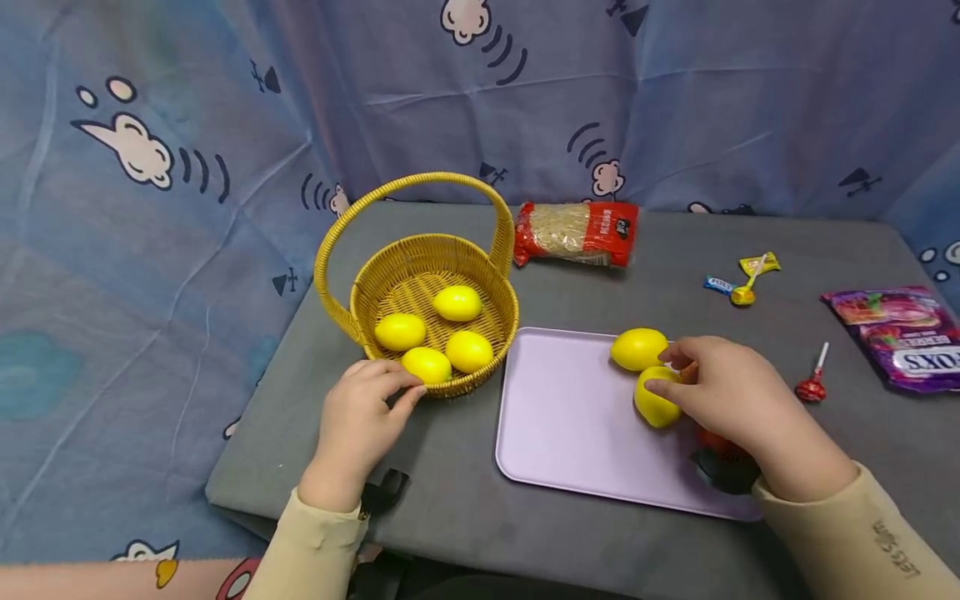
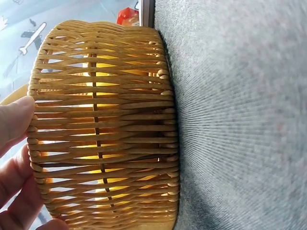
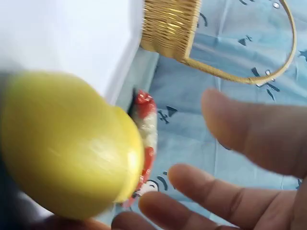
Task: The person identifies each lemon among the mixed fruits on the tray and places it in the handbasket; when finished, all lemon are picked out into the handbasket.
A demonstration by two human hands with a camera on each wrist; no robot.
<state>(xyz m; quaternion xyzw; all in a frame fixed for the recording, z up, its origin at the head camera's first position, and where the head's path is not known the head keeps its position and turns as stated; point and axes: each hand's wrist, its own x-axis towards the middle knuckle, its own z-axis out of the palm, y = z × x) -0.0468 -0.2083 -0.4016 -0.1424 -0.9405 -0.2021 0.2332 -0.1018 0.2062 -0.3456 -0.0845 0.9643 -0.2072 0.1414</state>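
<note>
My left hand pinches the near rim of a yellow wicker basket between thumb and fingers; the left wrist view shows the basket's woven side close up. Several yellow lemons lie inside. Over the right part of a lilac tray, my right hand hovers with its thumb and fingers spread beside the nearer lemon. In the right wrist view, a gap separates the thumb and index finger from that lemon. Another lemon lies just behind it.
A reddish thing is partly hidden beneath my right wrist. Behind the tray lies a red-and-clear food packet. To the right are a yellow lollipop, a blue-wrapped sweet, a red lollipop and a purple sweets bag.
</note>
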